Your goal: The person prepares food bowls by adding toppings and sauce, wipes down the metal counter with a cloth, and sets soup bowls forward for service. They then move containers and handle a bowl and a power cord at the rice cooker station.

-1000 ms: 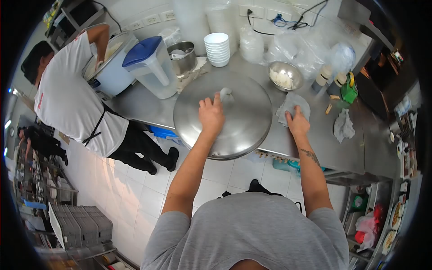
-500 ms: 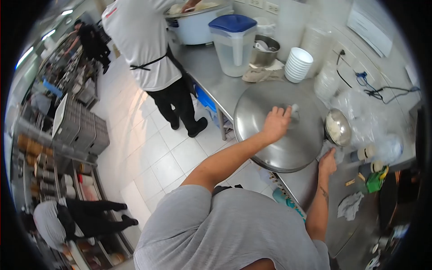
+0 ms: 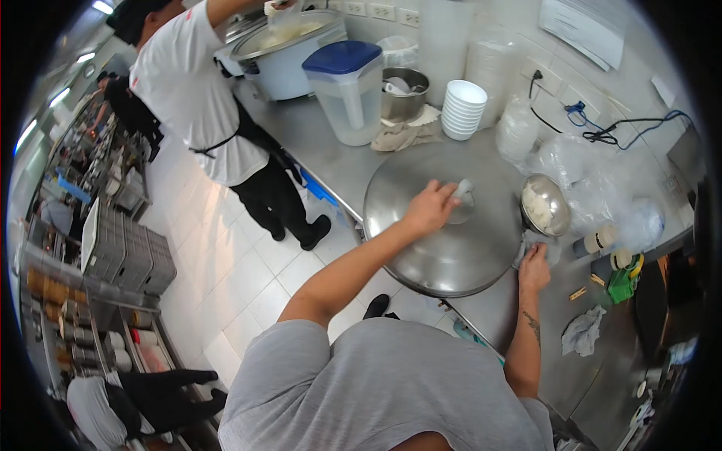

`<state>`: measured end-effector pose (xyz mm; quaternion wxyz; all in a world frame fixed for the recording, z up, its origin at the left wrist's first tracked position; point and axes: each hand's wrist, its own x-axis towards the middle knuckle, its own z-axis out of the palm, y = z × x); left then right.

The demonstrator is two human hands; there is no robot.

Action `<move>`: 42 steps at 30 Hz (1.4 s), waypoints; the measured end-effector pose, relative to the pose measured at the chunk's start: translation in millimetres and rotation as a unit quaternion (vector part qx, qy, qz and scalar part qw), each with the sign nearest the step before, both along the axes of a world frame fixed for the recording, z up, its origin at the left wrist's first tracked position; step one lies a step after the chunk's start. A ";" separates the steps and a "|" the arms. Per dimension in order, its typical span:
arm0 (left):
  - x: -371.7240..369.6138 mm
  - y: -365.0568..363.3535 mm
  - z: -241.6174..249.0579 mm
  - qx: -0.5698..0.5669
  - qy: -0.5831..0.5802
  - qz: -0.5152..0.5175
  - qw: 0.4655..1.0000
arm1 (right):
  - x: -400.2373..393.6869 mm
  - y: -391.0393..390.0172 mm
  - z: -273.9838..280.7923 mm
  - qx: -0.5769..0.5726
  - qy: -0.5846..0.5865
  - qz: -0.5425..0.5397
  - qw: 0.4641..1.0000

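Note:
A wide, round steel lid lies in front of me at the counter's edge. My left hand reaches across it, fingers closed round the pale knob at its middle. What lies under the lid is hidden. To the right, my right hand grips a greyish cloth just below a steel bowl. White food, perhaps rice, sits in that bowl, which tilts against the lid's right side.
Behind the lid stand a blue-lidded pitcher, a steel pot and stacked white bowls. A co-worker works at a large cooker on the left. A crumpled cloth and a green-handled item lie at right.
The view has shifted, so the counter things appear further left. Both hands keep their places on the knob and cloth. The co-worker's arm is now raised over the cooker.

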<state>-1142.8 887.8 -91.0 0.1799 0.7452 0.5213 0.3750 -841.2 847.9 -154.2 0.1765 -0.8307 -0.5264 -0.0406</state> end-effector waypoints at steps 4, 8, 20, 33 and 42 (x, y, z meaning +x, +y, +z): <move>-40.0 70.7 -0.3 0.015 0.038 0.019 0.999 | -4.9 0.3 3.1 -0.020 -0.013 -0.027 0.999; -69.9 146.8 -2.2 0.014 0.043 0.083 0.996 | -6.9 2.4 -1.4 0.007 -0.020 -0.036 0.999; -0.2 308.3 61.3 -0.299 -0.087 0.092 0.946 | -10.3 6.6 -2.4 0.023 -0.034 -0.071 0.997; -12.3 314.4 35.7 -0.292 -0.235 0.082 0.923 | -10.0 6.5 -0.6 0.044 -0.010 -0.076 0.996; -30.8 284.3 37.6 -0.324 -0.450 -0.017 0.832 | -6.7 7.8 -6.0 0.052 -0.009 -0.079 0.996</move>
